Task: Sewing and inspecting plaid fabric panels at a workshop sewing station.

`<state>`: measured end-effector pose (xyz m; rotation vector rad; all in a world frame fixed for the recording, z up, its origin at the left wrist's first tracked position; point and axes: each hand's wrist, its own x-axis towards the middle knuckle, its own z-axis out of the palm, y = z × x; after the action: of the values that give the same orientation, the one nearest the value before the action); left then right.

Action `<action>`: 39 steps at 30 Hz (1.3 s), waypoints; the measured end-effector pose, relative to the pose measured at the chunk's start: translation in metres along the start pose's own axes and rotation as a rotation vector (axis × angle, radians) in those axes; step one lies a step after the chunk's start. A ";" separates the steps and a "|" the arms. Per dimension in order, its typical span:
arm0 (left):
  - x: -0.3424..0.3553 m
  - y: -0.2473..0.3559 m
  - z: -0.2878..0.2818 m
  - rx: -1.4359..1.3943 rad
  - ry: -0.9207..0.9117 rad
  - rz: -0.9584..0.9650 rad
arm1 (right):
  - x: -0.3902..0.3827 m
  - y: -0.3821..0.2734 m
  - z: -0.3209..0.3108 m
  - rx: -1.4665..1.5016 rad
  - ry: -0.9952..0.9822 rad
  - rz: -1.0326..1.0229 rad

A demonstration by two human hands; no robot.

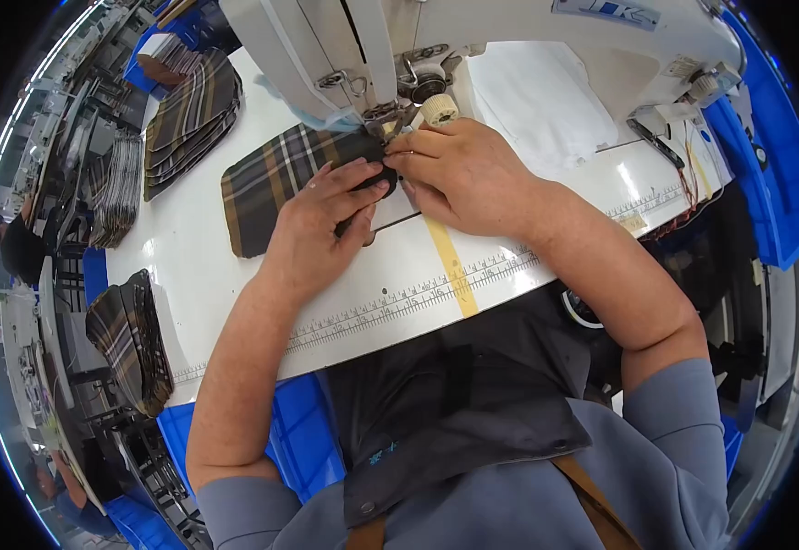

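A dark plaid fabric piece (262, 188) with white and tan lines lies on the white sewing table, its right end under the head of a sewing machine (518, 20). My left hand (321, 225) rests on its near right part, fingers stretched out and pressing it down, thumb apart. My right hand (468, 174) is beside the presser foot (387, 130), fingers bent and pinched at the fabric's dark right edge. The needle point and the right fingertips' exact hold are partly hidden.
Stacks of plaid pieces (193, 119) lie at the table's far left, and another bundle (132, 339) hangs at its left edge. White sheets (537, 105) lie under the machine arm. A printed ruler strip (399, 307) runs along the front edge. Blue bins (308, 431) stand below.
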<state>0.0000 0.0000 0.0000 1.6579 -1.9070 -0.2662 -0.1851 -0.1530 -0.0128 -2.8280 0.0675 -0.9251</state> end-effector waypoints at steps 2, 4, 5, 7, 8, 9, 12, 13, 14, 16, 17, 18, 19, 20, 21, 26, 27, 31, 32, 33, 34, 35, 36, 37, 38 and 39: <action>0.005 -0.004 0.000 0.046 0.021 0.006 | 0.000 -0.002 0.000 -0.024 0.041 0.002; 0.011 -0.008 0.000 0.054 0.041 0.005 | 0.001 -0.006 -0.005 -0.040 0.021 0.025; 0.014 -0.009 0.000 0.065 0.056 0.007 | 0.002 -0.007 -0.007 -0.058 0.007 0.053; 0.019 -0.013 -0.002 0.091 0.072 0.014 | 0.004 -0.010 -0.008 -0.055 -0.004 0.056; 0.020 -0.014 -0.004 0.116 0.084 0.023 | 0.006 -0.011 -0.009 -0.053 -0.014 0.063; 0.023 -0.014 -0.003 0.115 0.088 0.022 | 0.005 -0.011 -0.009 -0.054 -0.016 0.060; 0.031 -0.011 0.000 0.162 0.110 -0.019 | 0.004 -0.009 -0.008 -0.049 -0.005 0.067; 0.031 -0.012 0.002 0.203 0.133 -0.017 | 0.004 -0.008 -0.007 -0.038 -0.014 0.067; 0.032 -0.013 0.004 0.246 0.156 -0.015 | 0.005 -0.007 -0.008 -0.026 -0.022 0.065; 0.030 -0.015 0.006 0.249 0.194 -0.011 | 0.007 -0.008 -0.008 -0.015 -0.029 0.061; 0.029 -0.016 0.007 0.244 0.226 0.000 | 0.007 -0.009 -0.010 -0.008 -0.038 0.067; 0.031 -0.017 0.005 0.239 0.120 -0.078 | 0.007 -0.009 -0.011 0.002 -0.030 0.047; 0.031 -0.017 0.005 0.259 0.130 -0.096 | 0.007 -0.009 -0.012 -0.007 -0.049 0.062; 0.031 -0.018 0.008 0.394 0.057 -0.102 | 0.007 -0.010 -0.013 -0.018 -0.067 0.075; 0.032 -0.019 0.011 0.524 -0.016 -0.103 | 0.007 -0.010 -0.014 -0.011 -0.061 0.053; 0.008 -0.016 0.007 0.457 0.000 -0.117 | 0.011 -0.017 -0.016 -0.006 -0.052 -0.020; -0.002 -0.008 0.007 0.425 -0.004 -0.104 | 0.012 -0.018 -0.017 -0.011 -0.075 -0.028; -0.051 0.040 -0.008 0.361 -0.292 0.018 | 0.014 -0.023 -0.017 -0.026 -0.162 -0.067; -0.065 0.048 -0.010 0.298 -0.274 0.042 | 0.015 -0.024 -0.017 -0.047 -0.235 -0.084; -0.077 0.052 -0.011 0.232 -0.258 0.064 | 0.016 -0.023 -0.016 -0.066 -0.312 -0.100; -0.085 0.057 -0.014 0.175 -0.229 0.064 | 0.016 -0.023 -0.017 -0.069 -0.309 -0.101; -0.092 0.058 -0.015 0.178 -0.229 0.066 | 0.015 -0.023 -0.019 -0.068 -0.310 -0.102; -0.101 0.059 -0.018 0.181 -0.217 0.037 | 0.015 -0.026 -0.019 -0.063 -0.310 -0.107; -0.108 0.059 -0.021 0.184 -0.205 0.009 | 0.015 -0.028 -0.017 -0.062 -0.306 -0.109; -0.115 0.058 -0.024 0.187 -0.193 -0.018 | 0.014 -0.030 -0.015 -0.060 -0.302 -0.079; -0.120 0.057 -0.028 0.193 -0.191 -0.018 | 0.015 -0.033 -0.013 -0.059 -0.297 -0.051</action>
<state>-0.0265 0.1326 0.0158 1.8323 -2.1161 -0.2628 -0.1810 -0.1240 0.0122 -3.0000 -0.0152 -0.5109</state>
